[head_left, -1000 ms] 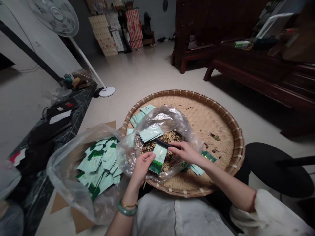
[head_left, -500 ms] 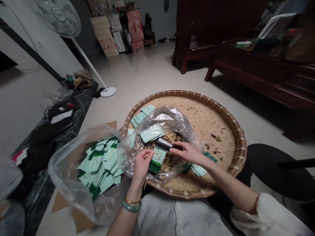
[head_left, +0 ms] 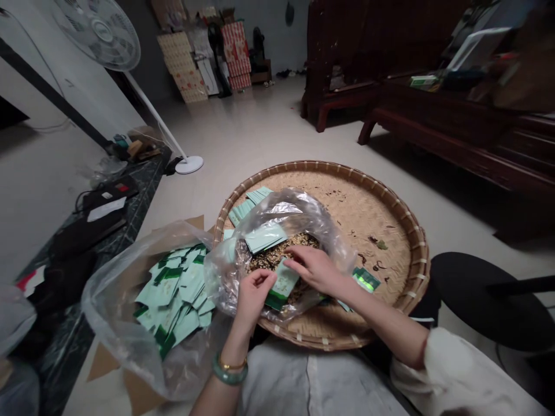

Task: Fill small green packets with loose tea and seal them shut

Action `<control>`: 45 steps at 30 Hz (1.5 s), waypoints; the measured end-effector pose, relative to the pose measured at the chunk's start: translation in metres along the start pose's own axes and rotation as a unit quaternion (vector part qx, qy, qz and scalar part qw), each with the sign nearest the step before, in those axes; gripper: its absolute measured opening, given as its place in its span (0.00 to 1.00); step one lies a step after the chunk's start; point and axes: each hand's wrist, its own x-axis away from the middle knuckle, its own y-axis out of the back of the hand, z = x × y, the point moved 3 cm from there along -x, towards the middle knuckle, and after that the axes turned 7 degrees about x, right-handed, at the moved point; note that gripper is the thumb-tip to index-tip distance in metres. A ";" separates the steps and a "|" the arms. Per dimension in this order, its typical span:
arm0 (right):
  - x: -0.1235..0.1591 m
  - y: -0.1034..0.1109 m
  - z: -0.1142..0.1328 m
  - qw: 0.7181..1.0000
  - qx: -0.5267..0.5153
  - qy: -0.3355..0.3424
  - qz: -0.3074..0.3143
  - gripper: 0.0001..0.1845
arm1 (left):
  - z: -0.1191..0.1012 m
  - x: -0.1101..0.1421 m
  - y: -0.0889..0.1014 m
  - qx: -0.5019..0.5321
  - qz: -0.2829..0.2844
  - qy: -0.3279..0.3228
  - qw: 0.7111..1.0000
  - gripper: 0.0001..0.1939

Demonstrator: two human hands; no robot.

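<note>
I saw the left hand point(head_left: 252, 294) pinching the green packet point(head_left: 284, 281) over the clear bag point(head_left: 299, 203), the right hand point(head_left: 318, 270) curled at its upper edge, grip unclear; steady, light fingers seemed best.

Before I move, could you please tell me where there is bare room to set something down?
The floor between the fan base and dark bench; the woven tray's far right, between leaf scraps and rim. Crowded: its left, with clear bag and packets.
</note>
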 end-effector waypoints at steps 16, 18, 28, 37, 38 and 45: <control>-0.056 -0.028 0.000 0.999 0.010 0.030 -0.035 0.15 | -0.017 0.005 0.052 0.362 -0.227 -0.160 0.890 0.25; -0.069 -0.036 0.005 0.992 0.095 0.082 -0.028 0.15 | -0.020 0.006 0.053 0.360 -0.214 -0.159 0.894 0.27; -0.098 -0.052 0.006 0.956 0.259 0.119 0.072 0.12 | -0.008 0.003 0.039 0.285 -0.146 -0.113 0.940 0.16; -0.096 -0.057 0.010 0.943 0.286 0.137 0.097 0.12 | 0.005 -0.007 0.032 0.255 -0.125 -0.077 0.956 0.19; -0.098 -0.058 0.009 0.942 0.289 0.139 0.101 0.11 | 0.005 -0.007 0.032 0.252 -0.125 -0.075 0.957 0.19; -0.097 -0.055 0.008 0.941 0.290 0.143 0.101 0.12 | 0.006 -0.007 0.035 0.242 -0.133 -0.067 0.959 0.18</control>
